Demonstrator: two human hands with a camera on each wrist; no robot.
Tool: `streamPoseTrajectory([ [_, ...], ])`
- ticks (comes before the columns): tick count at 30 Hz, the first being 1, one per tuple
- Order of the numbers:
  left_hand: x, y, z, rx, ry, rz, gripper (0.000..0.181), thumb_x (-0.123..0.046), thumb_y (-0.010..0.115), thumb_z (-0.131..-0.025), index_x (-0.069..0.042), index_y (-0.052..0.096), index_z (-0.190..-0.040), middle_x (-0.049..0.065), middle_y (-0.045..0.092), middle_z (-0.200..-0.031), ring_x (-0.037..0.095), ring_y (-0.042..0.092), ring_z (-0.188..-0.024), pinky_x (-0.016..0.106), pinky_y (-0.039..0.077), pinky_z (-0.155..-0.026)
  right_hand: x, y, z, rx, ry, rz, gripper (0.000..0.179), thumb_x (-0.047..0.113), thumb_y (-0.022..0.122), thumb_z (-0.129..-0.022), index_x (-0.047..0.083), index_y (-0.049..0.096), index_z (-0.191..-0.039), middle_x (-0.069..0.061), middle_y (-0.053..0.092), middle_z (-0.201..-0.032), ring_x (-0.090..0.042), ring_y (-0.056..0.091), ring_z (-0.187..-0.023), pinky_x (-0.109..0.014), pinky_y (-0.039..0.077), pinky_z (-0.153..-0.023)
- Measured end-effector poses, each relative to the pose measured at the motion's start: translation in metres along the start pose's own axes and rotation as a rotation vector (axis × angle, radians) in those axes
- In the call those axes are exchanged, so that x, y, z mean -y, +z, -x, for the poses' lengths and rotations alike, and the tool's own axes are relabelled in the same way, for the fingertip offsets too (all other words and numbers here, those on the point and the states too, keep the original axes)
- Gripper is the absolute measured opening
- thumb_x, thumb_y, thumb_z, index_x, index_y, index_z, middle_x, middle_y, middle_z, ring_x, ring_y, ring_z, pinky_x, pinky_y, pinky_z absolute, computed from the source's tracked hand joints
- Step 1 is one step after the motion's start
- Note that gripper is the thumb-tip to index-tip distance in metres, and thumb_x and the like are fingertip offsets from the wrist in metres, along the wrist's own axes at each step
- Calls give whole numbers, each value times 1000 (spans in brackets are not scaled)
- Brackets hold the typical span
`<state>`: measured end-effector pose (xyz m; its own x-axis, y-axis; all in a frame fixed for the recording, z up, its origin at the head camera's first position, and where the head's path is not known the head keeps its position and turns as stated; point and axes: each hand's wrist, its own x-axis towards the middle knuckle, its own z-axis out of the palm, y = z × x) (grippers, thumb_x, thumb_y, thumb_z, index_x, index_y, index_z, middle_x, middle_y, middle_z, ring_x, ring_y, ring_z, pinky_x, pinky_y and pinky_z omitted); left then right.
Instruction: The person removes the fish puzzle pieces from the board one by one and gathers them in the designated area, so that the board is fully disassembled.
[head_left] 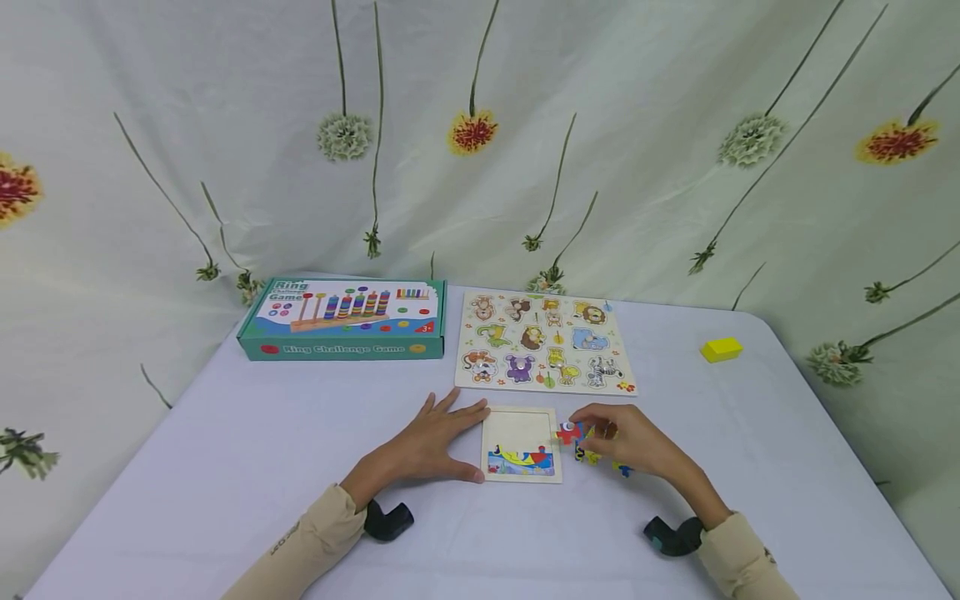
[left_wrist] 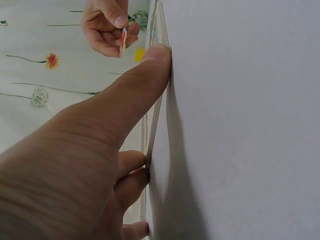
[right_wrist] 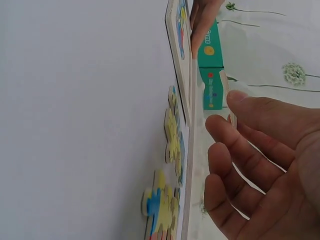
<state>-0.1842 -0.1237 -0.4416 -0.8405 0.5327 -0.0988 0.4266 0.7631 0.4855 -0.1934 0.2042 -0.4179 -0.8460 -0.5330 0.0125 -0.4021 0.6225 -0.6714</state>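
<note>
A small square wooden jigsaw tray (head_left: pixel 558 467) lies flat, its lower part filled with colourful pieces and its upper part bare wood. The left hand (head_left: pixel 427 442) rests at the tray's left side with fingers spread, thumb (left_wrist: pixel 157 52) against the near corner and fingertips by the far one. Just off the tray's right side, the right hand (head_left: pixel 633 437) pinches a red jigsaw piece (head_left: pixel 567 434) between thumb and fingers, raised above the table. Under and beside that hand lie several loose jigsaw pieces (right_wrist: pixel 172 135), partly hidden from the head view.
Behind the tray lies an animal puzzle board (head_left: pixel 546 342). A green Ring Challenge Game box (head_left: pixel 341 350) stands at the back left. A yellow block (head_left: pixel 722 349) sits at the back right. The white-covered table (head_left: pixel 225 467) meets a flowered cloth backdrop (head_left: pixel 660 217).
</note>
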Motion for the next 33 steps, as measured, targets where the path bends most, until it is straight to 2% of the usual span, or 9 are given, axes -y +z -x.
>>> streamPoseTrajectory([
  [6, 0, 0, 0, 1, 2, 1, 94, -57, 77, -70, -21, 38, -148, -6, 31, -155, 30, 2, -148, 56, -4, -117, -5, -6, 6, -5, 29, -24, 28, 15, 74, -84, 12, 67, -111, 4, 59, -81, -14, 52, -70, -20, 46, -59],
  [10, 0, 0, 0, 4, 1, 2, 94, -57, 77, -70, -21, 38, -148, -7, 31, -155, 30, 2, -148, 55, -4, -117, -8, -9, 9, -12, 41, -38, 27, 11, 73, -84, 12, 67, -110, 3, 60, -82, -14, 52, -70, -20, 45, -57],
  [22, -1, -1, 1, 5, 4, 7, 94, -57, 77, -70, -21, 38, -148, -6, 31, -155, 31, 3, -148, 55, -4, -117, -14, -15, 21, -63, 92, -29, 28, 5, 69, -83, 10, 67, -111, 3, 60, -81, -14, 51, -70, -20, 44, -59],
  [33, 1, 0, 0, 4, 6, 7, 94, -57, 77, -70, -21, 39, -148, -7, 31, -155, 31, 2, -148, 56, -4, -117, -23, -22, 33, -73, 142, -47, 27, 8, 71, -84, 8, 67, -111, 2, 61, -82, -15, 52, -74, -20, 46, -64],
])
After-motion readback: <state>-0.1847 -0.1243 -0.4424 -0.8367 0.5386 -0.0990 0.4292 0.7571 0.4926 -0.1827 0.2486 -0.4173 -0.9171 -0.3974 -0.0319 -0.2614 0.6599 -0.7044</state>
